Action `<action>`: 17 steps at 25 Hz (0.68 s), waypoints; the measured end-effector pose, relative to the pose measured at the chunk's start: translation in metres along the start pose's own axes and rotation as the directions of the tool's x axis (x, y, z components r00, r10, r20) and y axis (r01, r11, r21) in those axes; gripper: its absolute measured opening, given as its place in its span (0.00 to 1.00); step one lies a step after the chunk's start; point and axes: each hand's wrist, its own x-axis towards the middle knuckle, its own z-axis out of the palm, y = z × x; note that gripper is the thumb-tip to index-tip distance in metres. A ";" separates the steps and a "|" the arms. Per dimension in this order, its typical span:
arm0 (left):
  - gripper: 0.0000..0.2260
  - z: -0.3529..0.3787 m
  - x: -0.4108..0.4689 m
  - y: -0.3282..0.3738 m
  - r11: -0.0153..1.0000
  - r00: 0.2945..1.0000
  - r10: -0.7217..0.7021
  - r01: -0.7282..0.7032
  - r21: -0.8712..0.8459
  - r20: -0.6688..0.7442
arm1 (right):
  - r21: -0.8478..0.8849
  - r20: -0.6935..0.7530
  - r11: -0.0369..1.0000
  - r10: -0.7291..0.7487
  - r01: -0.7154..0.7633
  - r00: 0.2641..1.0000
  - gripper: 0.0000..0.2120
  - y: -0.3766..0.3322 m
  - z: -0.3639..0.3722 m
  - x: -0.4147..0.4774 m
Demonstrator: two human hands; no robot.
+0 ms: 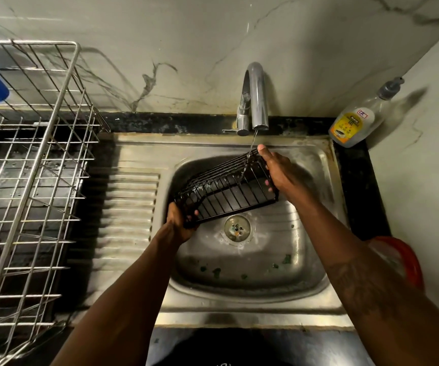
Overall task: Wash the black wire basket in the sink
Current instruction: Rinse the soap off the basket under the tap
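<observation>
Head view: this looks like the rinsing step. The basket (229, 188) hangs tilted at centre frame over the sink (239, 319), its upper-right end under a thin stream from the tap (256, 96). The left hand (180, 220) curls round its lower-left end and the right hand (276, 167) clasps its upper-right end. Next it likely needs turning under the water, with a firm hold on wet wire.
</observation>
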 end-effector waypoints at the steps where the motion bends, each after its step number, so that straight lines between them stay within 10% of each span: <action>1: 0.12 -0.002 -0.002 0.000 1.000 0.998 0.006 -0.006 0.001 0.063 | 0.136 0.030 0.991 0.008 -0.012 1.000 0.24 0.004 0.001 0.000; 9: 0.28 0.008 -0.021 0.033 0.931 0.926 0.101 -0.217 0.294 0.363 | 0.601 -0.015 0.799 0.016 -0.003 1.000 0.20 0.045 0.011 -0.002; 17: 0.34 0.027 -0.050 0.054 0.450 0.906 0.303 -0.410 0.793 0.296 | 0.338 -0.110 0.939 -0.018 0.055 0.994 0.25 0.051 0.006 0.011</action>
